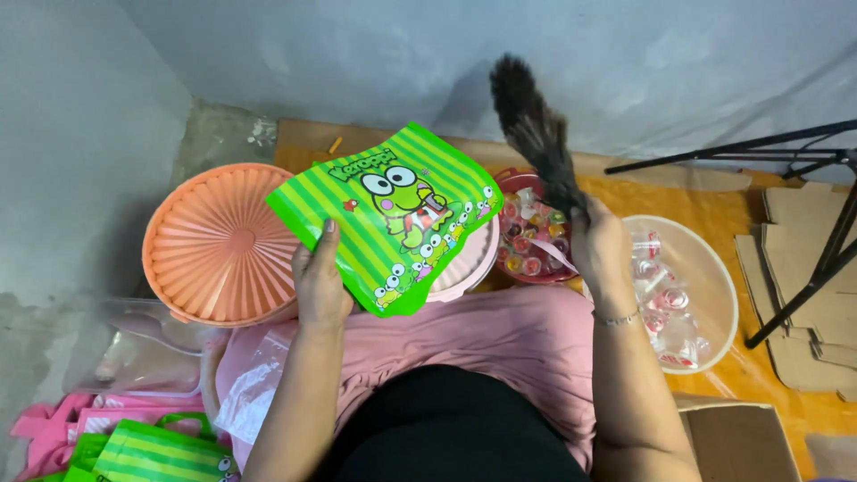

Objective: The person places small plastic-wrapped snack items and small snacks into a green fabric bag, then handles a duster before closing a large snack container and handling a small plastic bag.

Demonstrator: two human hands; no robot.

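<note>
My left hand (320,284) grips the lower edge of a green striped bag (393,214) printed with a cartoon frog, holding it flat and tilted above my lap. My right hand (600,250) is closed on the handle of a dark feather duster (534,132), whose brush points up and to the left, just right of the bag. Under the bag lies a pink round lid or container (473,261), mostly hidden.
An orange ribbed round lid (214,245) sits at the left. A red bowl of small jelly cups (528,236) and a clear bowl of packets (687,295) stand ahead right. Cardboard pieces (808,268) and a black tripod (817,268) at right. More green and pink bags (134,446) lie at bottom left.
</note>
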